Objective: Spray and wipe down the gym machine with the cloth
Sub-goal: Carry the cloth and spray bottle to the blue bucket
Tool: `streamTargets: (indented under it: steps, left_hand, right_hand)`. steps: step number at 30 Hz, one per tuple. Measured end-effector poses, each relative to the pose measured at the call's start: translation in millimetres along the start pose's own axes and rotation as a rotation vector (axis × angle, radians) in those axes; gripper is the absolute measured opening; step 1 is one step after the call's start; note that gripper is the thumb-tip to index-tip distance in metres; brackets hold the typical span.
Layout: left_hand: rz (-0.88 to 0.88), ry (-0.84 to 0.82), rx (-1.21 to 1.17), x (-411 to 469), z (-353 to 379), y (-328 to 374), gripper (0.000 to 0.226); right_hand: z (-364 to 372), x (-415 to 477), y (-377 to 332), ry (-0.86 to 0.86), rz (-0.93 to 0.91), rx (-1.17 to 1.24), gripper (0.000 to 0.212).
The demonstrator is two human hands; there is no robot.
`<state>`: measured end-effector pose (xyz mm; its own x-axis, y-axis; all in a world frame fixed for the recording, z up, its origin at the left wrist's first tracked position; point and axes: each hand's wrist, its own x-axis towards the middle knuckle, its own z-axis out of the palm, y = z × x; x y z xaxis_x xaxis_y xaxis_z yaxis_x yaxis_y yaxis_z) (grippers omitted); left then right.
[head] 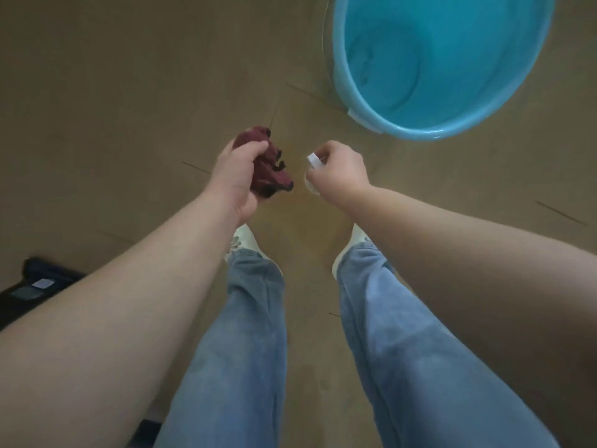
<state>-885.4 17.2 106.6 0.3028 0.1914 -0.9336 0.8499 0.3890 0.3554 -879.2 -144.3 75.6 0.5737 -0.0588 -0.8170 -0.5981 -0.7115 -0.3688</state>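
Maroon cloth (269,169) bunched inside curled fingers of left hand (234,179) | right hand (340,168) fingers grip spray bottle (312,161)

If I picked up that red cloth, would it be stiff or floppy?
Probably floppy: the dark red cloth is scrunched into a wrinkly bunch in the left hand. It seems light too, since one hand holds it up easily. Its loose end sticks out, so it would likely dangle.

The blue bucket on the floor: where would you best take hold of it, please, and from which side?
Probably the near rim of the bucket, hooked from above: it stands upright and open, and its wide, smooth wall gives little else to grasp.
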Motion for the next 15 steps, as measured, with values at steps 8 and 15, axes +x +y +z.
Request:
streamTargets:
  steps: [8,15]
  left_hand:
    - [-0.006,-0.02,0.042,101.6,5.5,-34.9,0.017]
    - [0.038,-0.085,0.11,112.5,-4.4,-40.2,0.045]
  right_hand:
    - [61.6,105.5,54.2,-0.021,0.063,0.019,0.03]
    - [65.7,116.4,61.6,-0.053,0.004,-0.041,0.038]
